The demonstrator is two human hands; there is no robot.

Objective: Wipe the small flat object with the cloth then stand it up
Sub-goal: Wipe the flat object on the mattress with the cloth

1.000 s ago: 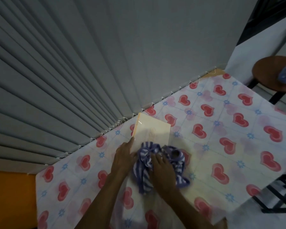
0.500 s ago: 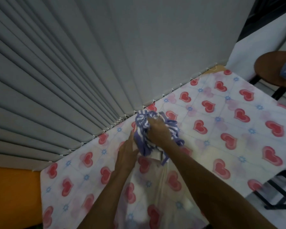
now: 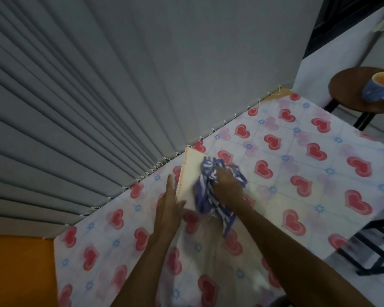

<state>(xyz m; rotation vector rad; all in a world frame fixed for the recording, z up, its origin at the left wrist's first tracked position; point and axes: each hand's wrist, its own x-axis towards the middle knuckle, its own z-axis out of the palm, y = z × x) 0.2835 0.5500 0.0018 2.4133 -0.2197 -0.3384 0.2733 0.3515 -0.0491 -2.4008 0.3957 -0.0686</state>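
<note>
A small flat cream book (image 3: pixel 190 173) with an orange spine lies on the heart-patterned tablecloth (image 3: pixel 297 165), close to the grey blinds. My right hand (image 3: pixel 227 187) presses a bunched blue-and-white striped cloth (image 3: pixel 208 191) onto the book's right half; a strip of cloth trails toward me. My left hand (image 3: pixel 169 207) rests against the book's near left edge with fingers straight, steadying it. Most of the book's right side is hidden under the cloth and hand.
Grey vertical blinds (image 3: pixel 120 96) rise right behind the table's far edge. At the upper right a round brown stool (image 3: pixel 350 94) carries a blue mug (image 3: pixel 378 87). A black metal frame (image 3: pixel 377 244) stands off the table's right edge. An orange surface (image 3: pixel 18 269) lies at lower left.
My right hand carried the cloth from the book's near end up to its far end, then back toward the middle. The left hand stayed at the book's left edge.
</note>
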